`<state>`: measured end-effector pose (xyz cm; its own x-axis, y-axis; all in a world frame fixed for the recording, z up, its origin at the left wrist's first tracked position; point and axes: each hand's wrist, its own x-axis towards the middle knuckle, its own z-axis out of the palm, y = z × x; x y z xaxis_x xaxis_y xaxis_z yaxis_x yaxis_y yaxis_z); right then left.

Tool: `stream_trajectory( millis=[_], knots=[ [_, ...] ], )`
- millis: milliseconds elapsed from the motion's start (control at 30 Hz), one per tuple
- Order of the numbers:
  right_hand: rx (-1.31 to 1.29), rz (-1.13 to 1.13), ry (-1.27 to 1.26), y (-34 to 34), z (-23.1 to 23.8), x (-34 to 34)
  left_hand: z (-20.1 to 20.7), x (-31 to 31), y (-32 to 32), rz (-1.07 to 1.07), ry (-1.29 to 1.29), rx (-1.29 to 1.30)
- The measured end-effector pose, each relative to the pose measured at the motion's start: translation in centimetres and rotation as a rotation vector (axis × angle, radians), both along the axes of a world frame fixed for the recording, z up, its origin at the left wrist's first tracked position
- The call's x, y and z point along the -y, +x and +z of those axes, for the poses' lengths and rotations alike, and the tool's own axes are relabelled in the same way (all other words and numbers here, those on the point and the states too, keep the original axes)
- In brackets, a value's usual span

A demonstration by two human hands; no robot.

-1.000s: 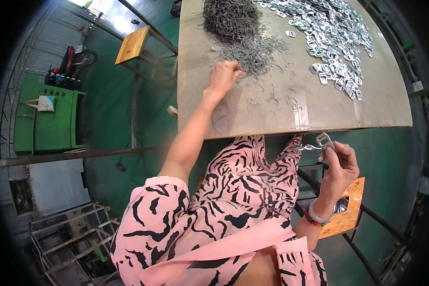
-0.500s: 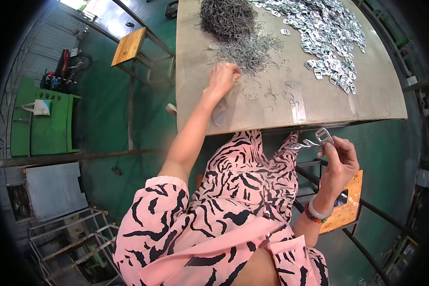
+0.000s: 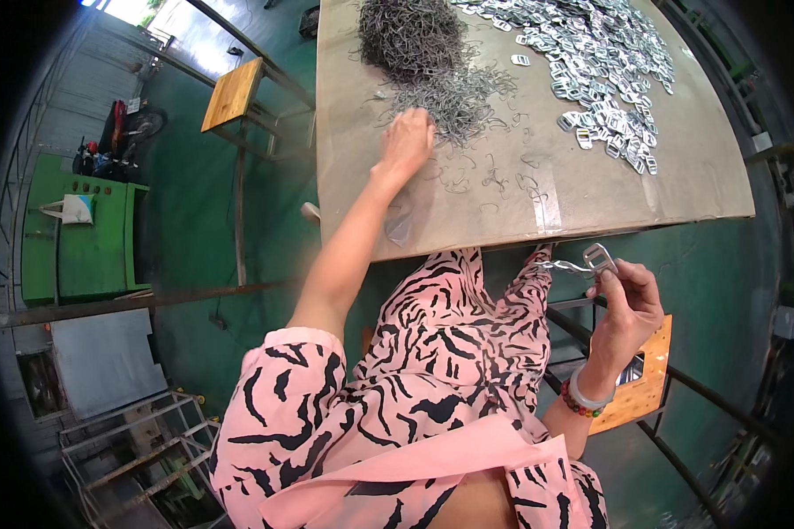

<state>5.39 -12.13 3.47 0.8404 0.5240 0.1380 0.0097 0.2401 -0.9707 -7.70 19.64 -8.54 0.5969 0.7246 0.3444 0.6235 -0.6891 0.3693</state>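
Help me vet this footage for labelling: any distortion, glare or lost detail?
Head view: the table bows along its right edge, corners go black; head view: white glare on the floor, upper left; head view: dark wires pack too densely to separate.

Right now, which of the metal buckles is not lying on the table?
The buckle held in the right hand, beyond the near edge of the table; the others in view lie on it.
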Motion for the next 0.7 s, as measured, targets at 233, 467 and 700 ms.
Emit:
stream_trajectory(
  millis=[233, 467, 700],
  knots=[
    [-0.033, 0.045, -0.097, 0.0, -0.8, 0.0, 4.8, 3.7, 1.0, -0.073, -0.26, 0.438],
    [-0.112, 0.03, -0.187, -0.2, -2.5, -0.3, 10.0, 16.4, 2.8, -0.47, -1.042, 0.618],
    [-0.153, -0.022, -0.097, -0.6, -2.0, -0.4, 10.0, 19.5, 4.1, -0.693, -0.466, 0.551]
  ],
)
